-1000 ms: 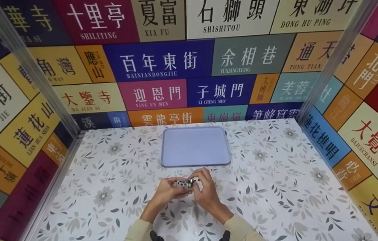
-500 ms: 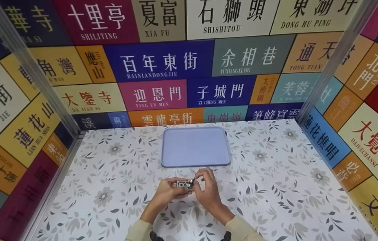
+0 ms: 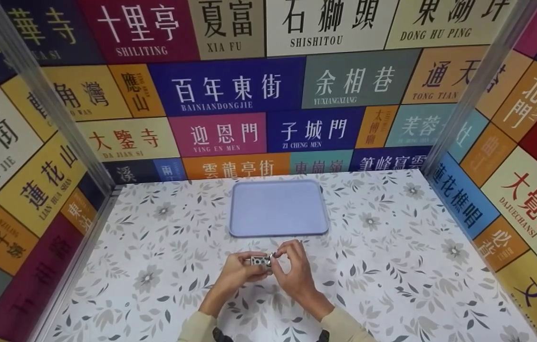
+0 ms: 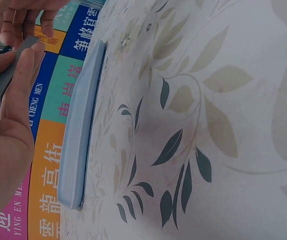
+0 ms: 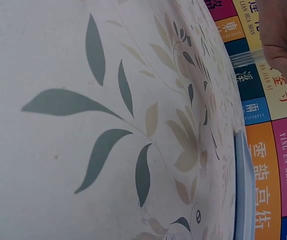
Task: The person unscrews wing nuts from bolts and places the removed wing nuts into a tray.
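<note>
My left hand [image 3: 237, 271] grips a small silver-grey metal piece [image 3: 259, 261] by its left part. The piece is rectangular, with round dark holes on the face that shows in the head view. In the left wrist view it appears as a flat grey bar [image 4: 11, 75] between thumb and fingers. At its right end sits a shiny, darker bit [image 3: 271, 259], which my right hand [image 3: 295, 271] pinches with thumb and forefinger. Both hands are raised over the table, in front of the tray. The right wrist view catches only part of a hand, with the metal piece out of sight.
A light-purple shallow tray [image 3: 278, 209] lies on the table just beyond the hands. The tabletop [image 3: 392, 285] has a white cover with grey leaves and flowers. Colourful lettered panels [image 3: 225, 88] wall in the back and both sides, with clear strips at the corners.
The left hand stays in place with the metal piece. The right thumb and fingers shift slightly at its end; the shiny bit's angle changes a little.
</note>
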Demonstrator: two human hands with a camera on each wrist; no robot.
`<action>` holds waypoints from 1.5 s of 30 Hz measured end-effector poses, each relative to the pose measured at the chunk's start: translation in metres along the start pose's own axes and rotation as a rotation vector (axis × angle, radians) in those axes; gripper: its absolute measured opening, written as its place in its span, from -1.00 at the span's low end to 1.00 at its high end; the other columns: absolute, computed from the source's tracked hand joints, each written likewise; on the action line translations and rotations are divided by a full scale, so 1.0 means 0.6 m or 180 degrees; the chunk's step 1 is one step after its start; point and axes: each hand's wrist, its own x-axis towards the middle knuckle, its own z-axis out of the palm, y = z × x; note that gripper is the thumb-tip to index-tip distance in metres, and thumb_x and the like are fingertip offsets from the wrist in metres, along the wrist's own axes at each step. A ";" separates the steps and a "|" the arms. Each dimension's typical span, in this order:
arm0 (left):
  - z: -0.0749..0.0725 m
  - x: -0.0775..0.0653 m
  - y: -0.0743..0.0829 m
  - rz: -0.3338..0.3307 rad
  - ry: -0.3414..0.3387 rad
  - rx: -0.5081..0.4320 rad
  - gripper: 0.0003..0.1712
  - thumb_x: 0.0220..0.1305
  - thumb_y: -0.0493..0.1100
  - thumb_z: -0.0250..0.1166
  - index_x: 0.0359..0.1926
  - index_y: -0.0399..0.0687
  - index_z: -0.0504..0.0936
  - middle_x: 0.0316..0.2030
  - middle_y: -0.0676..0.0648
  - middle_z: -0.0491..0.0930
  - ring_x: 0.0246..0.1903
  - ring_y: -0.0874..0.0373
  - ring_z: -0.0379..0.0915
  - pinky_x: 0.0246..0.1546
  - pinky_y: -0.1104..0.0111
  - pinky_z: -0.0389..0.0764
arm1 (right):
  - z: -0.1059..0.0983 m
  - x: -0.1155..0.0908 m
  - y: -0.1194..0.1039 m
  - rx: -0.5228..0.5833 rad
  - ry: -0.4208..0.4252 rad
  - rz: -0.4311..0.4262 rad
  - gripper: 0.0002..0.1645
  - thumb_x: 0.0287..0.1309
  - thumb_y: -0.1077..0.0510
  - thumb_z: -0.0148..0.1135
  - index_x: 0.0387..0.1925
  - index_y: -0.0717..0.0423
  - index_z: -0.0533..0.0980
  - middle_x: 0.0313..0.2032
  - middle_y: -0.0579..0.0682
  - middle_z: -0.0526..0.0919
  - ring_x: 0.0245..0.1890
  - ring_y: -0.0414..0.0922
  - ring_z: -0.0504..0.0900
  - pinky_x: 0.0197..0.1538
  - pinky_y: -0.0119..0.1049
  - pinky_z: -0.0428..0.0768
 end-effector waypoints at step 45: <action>-0.002 0.005 -0.002 0.0072 -0.0056 0.0128 -0.49 0.09 -0.40 0.33 0.12 -0.48 0.57 -0.16 -0.29 0.75 -0.23 -0.05 0.77 -0.16 0.35 0.83 | 0.002 0.002 -0.005 0.0399 0.0050 0.0040 -0.77 0.04 0.38 0.27 -0.42 0.12 0.37 -0.24 0.00 0.52 -0.21 -0.14 0.48 -0.26 -0.35 0.53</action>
